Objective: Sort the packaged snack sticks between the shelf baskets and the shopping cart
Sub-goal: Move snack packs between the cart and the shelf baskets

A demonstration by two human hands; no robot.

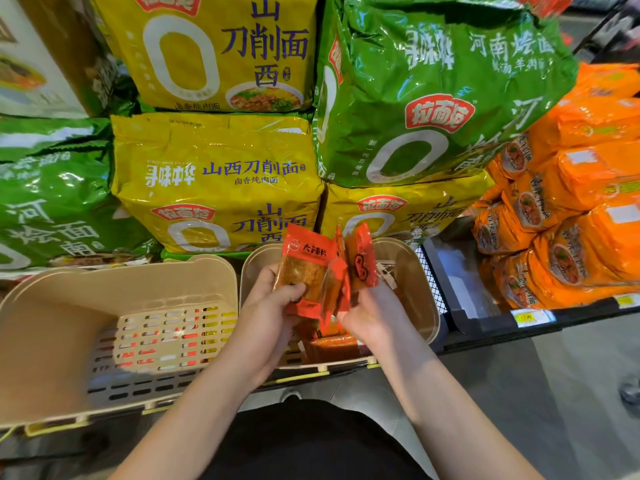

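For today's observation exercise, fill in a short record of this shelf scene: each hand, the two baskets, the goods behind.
left hand: grips a red snack packet
right hand: holds several more red packets
right basket: beige, beneath both hands, packets inside
left basket: beige, slotted floor
behind: yellow noodle bags, green noodle bags

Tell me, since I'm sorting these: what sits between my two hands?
Head view: red snack packets, fanned upright between left hand and right hand, both gripping them.
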